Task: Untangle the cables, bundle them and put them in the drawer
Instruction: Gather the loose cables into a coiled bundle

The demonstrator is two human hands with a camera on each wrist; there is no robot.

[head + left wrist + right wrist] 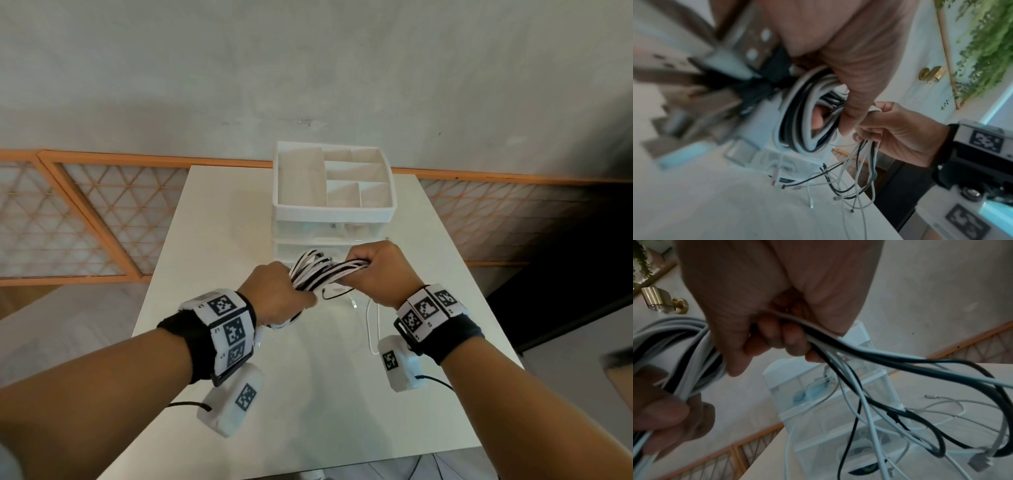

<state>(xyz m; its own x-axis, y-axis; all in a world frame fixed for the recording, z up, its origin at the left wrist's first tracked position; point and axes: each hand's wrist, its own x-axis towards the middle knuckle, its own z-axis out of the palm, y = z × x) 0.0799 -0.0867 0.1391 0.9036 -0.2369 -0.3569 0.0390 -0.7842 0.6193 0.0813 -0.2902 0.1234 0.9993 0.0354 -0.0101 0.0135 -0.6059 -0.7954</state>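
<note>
1. Hidden areas: in the head view the fingers of both hands are concealed behind the knuckles and the cable bundle (322, 272). The lower drawers of the drawer unit (334, 209) are partly covered by the hands.
2. Image quality: the left wrist view is blurred along its left side; the drawer contents cannot be identified.
3. Left hand (282, 294): curled around the near end of the coiled black and white cables.
4. Right hand (378, 272): clamped on the far end of the same coil. The two hands are close together.
5. Bundle position: held between the hands above the table (212, 222), just in front of the drawer unit.
6. Loose cable ends (849, 183) hang below the right hand toward the tabletop.
</note>
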